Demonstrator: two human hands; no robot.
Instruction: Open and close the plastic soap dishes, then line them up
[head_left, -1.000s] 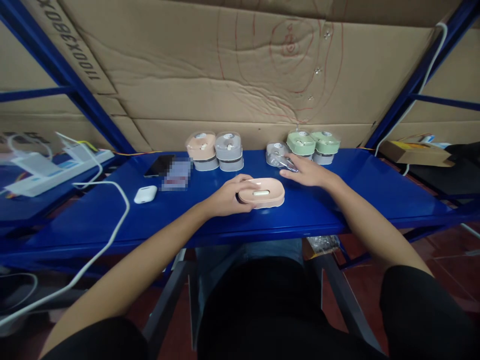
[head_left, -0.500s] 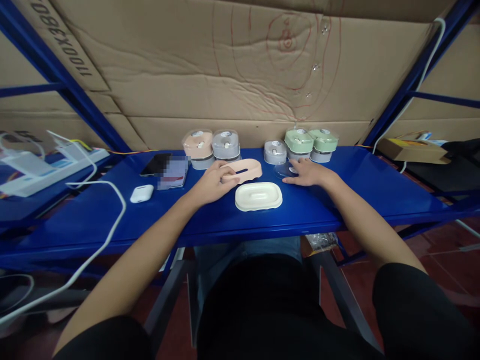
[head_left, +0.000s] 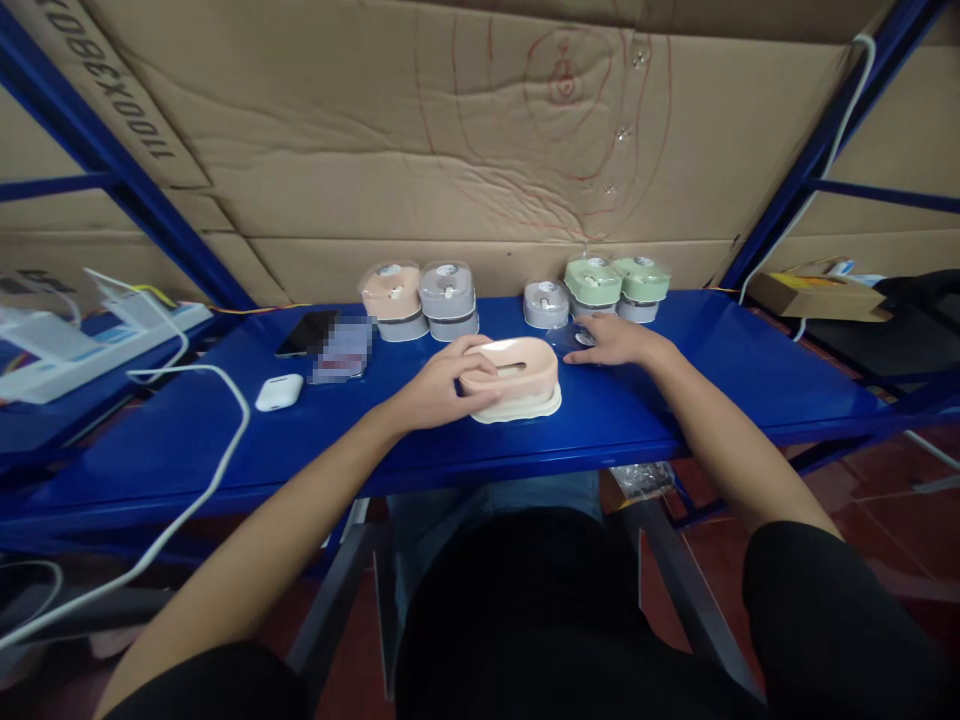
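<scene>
My left hand (head_left: 441, 386) grips the left end of a pink oval tray (head_left: 517, 368), which rests tilted on top of a cream oval base (head_left: 529, 406) on the blue shelf (head_left: 225, 420). My right hand (head_left: 611, 340) lies on the shelf beside a clear plastic lid or wrap (head_left: 566, 338), fingers stretched toward it and touching it. Just behind stand a grey round container (head_left: 545, 303) and two green ones (head_left: 615, 283).
A pink and a grey container (head_left: 420, 298) stand at the back left of centre. A phone (head_left: 304, 333), a blurred card (head_left: 341, 350), a white earbud case (head_left: 278, 392) and a white cable (head_left: 217, 450) lie left. Cardboard lines the back; a box (head_left: 814, 295) sits far right.
My left hand carried the pink tray from the back of the shelf and set it down onto the cream base. My right hand stayed by the clear lid.
</scene>
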